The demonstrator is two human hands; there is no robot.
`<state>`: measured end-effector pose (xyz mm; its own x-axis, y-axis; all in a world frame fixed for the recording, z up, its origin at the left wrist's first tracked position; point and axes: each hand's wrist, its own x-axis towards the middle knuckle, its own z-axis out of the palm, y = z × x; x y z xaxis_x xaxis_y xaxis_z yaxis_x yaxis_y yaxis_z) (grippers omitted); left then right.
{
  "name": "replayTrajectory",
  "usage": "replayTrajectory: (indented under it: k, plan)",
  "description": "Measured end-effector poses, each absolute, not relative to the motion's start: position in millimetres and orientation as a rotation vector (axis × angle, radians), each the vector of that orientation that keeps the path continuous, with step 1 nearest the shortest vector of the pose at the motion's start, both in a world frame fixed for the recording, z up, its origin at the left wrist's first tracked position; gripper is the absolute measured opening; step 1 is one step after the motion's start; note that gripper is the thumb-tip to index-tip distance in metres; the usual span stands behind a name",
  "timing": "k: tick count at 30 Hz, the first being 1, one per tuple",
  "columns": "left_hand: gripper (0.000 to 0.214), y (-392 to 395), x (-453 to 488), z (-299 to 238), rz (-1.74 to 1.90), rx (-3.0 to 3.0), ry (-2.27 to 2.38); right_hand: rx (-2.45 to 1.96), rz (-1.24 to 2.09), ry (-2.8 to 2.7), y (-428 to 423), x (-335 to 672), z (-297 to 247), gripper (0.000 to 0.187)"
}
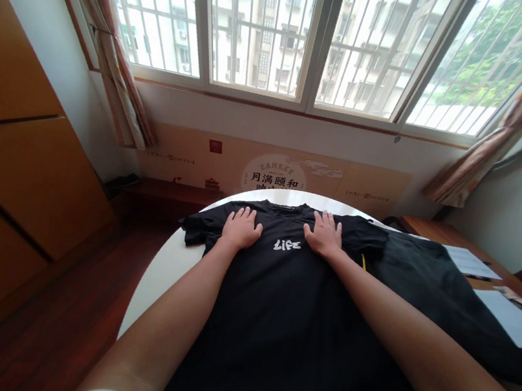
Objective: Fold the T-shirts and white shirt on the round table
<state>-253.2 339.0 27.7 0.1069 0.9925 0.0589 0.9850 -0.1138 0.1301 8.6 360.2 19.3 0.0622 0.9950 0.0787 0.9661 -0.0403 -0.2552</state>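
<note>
A black T-shirt [272, 315] with white lettering on its chest lies spread flat on a round white table [158, 272], collar toward the window. My left hand [240, 228] rests palm down on the shirt's left shoulder area, fingers stretched out. On the right shoulder area lies my right hand [324, 234], also flat with fingers spread. Neither hand holds anything. Both forearms stretch over the shirt's body.
Another dark garment [429, 279] lies to the right of the shirt. Papers [512, 318] sit on a wooden desk at the far right. A wooden cabinet [5, 164] stands at the left, over wooden floor. Barred windows with curtains and a printed cardboard panel [274, 171] face me.
</note>
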Motion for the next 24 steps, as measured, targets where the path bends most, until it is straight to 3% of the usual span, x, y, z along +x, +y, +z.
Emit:
replayTrajectory:
  k: [16,24]
  plan:
    - [0.073,338.6,-249.5,32.1,0.154,2.191,2.15,-2.244,0.325,-1.99,395.3,25.5,17.1,0.071]
    - [0.072,338.9,-248.2,33.6,0.132,2.191,2.167,-2.246,0.329,-2.022,396.3,26.1,16.9,0.082]
